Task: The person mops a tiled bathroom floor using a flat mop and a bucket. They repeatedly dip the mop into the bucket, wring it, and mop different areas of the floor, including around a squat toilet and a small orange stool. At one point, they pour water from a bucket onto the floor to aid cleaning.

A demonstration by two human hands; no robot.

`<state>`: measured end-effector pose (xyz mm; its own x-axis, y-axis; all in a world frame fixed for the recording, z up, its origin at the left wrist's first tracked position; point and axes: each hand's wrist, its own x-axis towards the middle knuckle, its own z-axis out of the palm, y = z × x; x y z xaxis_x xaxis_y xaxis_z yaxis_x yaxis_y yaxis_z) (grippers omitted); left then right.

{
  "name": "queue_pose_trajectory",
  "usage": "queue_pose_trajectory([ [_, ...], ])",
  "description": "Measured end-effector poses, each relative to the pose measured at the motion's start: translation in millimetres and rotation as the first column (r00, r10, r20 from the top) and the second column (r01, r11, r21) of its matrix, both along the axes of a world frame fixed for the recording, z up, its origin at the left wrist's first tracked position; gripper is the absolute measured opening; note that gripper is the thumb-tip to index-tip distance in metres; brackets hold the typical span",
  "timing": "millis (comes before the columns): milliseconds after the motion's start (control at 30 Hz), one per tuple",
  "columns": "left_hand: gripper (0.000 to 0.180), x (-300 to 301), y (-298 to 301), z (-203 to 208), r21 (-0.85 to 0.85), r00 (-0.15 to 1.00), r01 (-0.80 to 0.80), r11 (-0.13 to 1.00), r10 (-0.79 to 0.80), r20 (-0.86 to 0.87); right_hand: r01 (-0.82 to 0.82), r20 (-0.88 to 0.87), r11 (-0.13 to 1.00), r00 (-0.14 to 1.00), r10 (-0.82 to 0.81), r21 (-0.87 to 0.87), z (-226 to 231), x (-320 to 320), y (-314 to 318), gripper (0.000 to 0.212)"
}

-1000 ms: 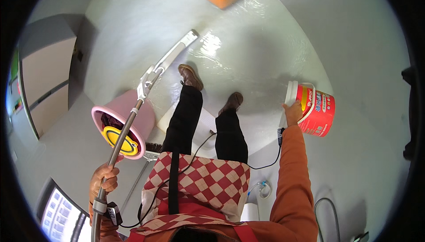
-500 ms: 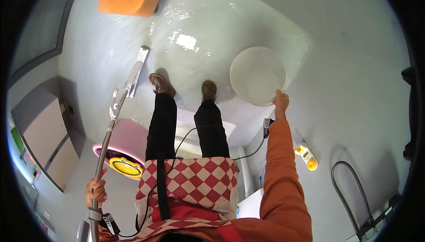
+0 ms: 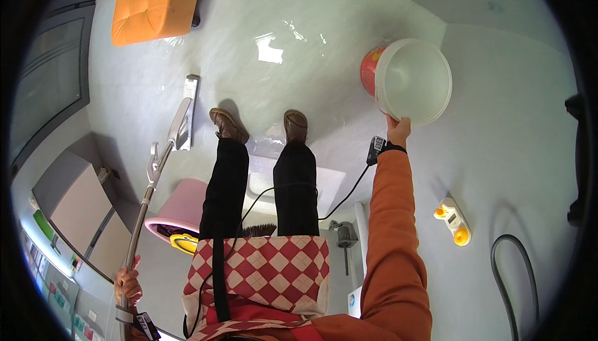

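Red bucket (image 3: 408,79): on its side at 3 o'clock a second ago, rim toward 9; now up at 2 o'clock on my feed, mouth facing me, red wall showing toward 10. Right hand (image 3: 399,131) now grips the rim near 6–7. Mop head (image 3: 192,88) gone from 11–12 to 10 o'clock, beside left shoe (image 3: 228,124). Orange stool (image 3: 149,5) slid in view from 12 to 10–11. Yellow-and-white item (image 3: 453,221) now visible, 4 o'clock.

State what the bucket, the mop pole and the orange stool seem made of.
Bucket: likely plastic, smooth, softly shiny, by its pale, even wall. Mop pole: probably bare metal, given its silvery gloss. Orange stool: real or imitation leather cover, lightly glossy, judging by its tufted top.
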<state>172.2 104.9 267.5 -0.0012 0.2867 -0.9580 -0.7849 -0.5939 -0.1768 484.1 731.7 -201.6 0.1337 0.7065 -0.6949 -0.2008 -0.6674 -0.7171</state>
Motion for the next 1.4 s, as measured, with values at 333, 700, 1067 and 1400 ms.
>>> queue_pose_trajectory([
  [333,0.046,-4.7,-8.6,0.7,0.002,0.998,0.064,0.998,-0.064,-0.023,-0.899,0.775,0.389,0.098,0.625,-0.200,20.4,65.7,-44.7,0.030],
  [700,0.043,-9.5,-112.1,-36.0,-0.202,0.930,0.296,0.934,-0.330,-0.161,-0.799,0.050,0.573,0.574,0.817,-0.184,204.4,-10.6,-134.5,0.042],
  [1067,0.039,22.4,-147.1,-23.2,0.515,0.965,0.214,0.830,-0.261,0.019,-0.423,0.315,0.698,0.905,0.287,0.578,520.9,77.9,-123.5,0.027],
  [1400,0.039,9.3,-184.7,-36.3,0.105,0.794,0.600,0.793,-0.575,-0.197,-0.004,0.085,0.660,0.992,-0.091,0.751,687.1,117.2,-165.8,0.021],
])
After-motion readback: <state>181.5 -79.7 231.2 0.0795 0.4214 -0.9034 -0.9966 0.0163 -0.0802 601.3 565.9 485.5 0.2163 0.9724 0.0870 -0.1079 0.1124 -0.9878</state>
